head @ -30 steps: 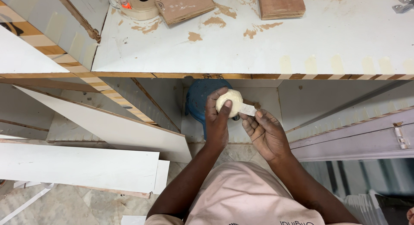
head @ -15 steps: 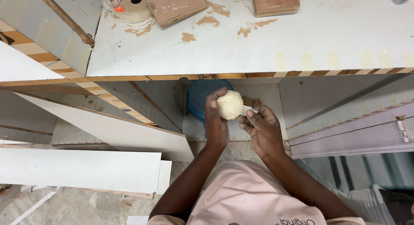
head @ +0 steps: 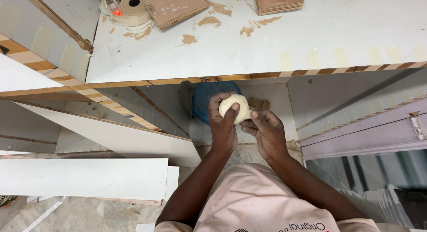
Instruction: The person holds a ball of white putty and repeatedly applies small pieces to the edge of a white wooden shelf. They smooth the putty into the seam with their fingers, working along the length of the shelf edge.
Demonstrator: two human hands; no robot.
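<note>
Nearest the camera was my pale pink shirt, both forearms reaching forward from it. My left hand was closed around a cream-coloured lump, thumb lying across its near face and fingers curled over the top. My right hand was half closed, fingertips pinching at the lump's right edge. The lump sat between the two hands, held in the air just below the table edge and in front of a blue basket. I judged it soft and light, something like putty or dough that would dent under pressure, so it was best cupped from beneath with the palm rather than squeezed at one point. To the left, white boards leaned and lay about the floor. Farther off, the white worktable carried a roll of tape and two brown blocks.
</note>
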